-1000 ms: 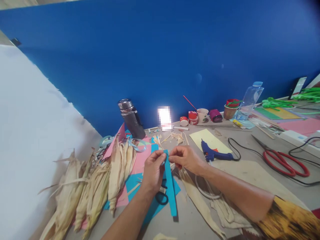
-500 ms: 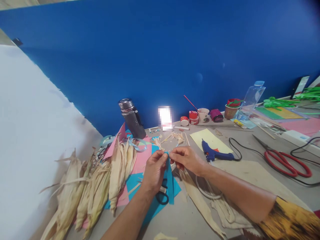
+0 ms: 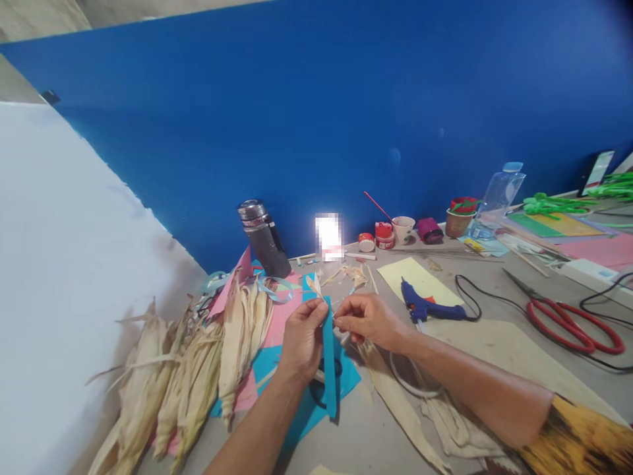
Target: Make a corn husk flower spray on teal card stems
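Observation:
My left hand (image 3: 305,336) is closed, pinching the upper end of a blue paper strip (image 3: 330,369) between thumb and fingers. The strip hangs down over blue paper sheets (image 3: 349,379) and dark-handled scissors (image 3: 316,396). Just to the right, my right hand (image 3: 368,320) has its thumb and fingertips pressed together near the strip's top; what they hold is too small to make out. A pale piece of husk (image 3: 314,285) shows just above my left fingertips; whether it is held cannot be told. Below my right hand lies a long dried corn husk (image 3: 395,402).
Bundled corn husks (image 3: 198,376) lie at left before a dark flask (image 3: 267,241). A blue glue gun (image 3: 430,308) rests on yellow paper, right of my hands. Red-handled scissors (image 3: 568,326) and a cable lie farther right. Paint pots (image 3: 384,234) and a paper cup (image 3: 403,229) stand along the blue wall.
The blue strip has swung from a folded-looking hang to a single flat length facing me. My right fingertips have drawn slightly away from my left ones. The view has shifted a little.

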Demonstrator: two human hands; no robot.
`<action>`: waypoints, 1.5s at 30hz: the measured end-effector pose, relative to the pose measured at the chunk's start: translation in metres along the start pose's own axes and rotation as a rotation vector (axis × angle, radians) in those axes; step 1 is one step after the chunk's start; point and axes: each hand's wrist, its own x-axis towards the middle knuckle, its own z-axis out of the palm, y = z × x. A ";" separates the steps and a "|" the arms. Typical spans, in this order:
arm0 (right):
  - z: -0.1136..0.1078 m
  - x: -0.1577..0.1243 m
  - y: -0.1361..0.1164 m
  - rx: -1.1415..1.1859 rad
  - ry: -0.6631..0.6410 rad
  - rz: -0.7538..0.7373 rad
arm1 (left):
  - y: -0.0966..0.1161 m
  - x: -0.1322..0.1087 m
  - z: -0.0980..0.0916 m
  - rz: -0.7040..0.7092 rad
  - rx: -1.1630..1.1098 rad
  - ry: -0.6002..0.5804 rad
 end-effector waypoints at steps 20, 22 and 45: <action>-0.002 -0.002 -0.007 -0.021 0.072 -0.032 | 0.003 -0.010 0.009 0.036 0.139 -0.111; 0.000 -0.003 -0.009 -0.113 0.102 -0.078 | 0.005 -0.012 0.009 0.015 0.156 -0.084; 0.008 -0.007 0.003 -0.477 0.283 -0.375 | 0.003 -0.010 0.003 0.010 0.249 -0.012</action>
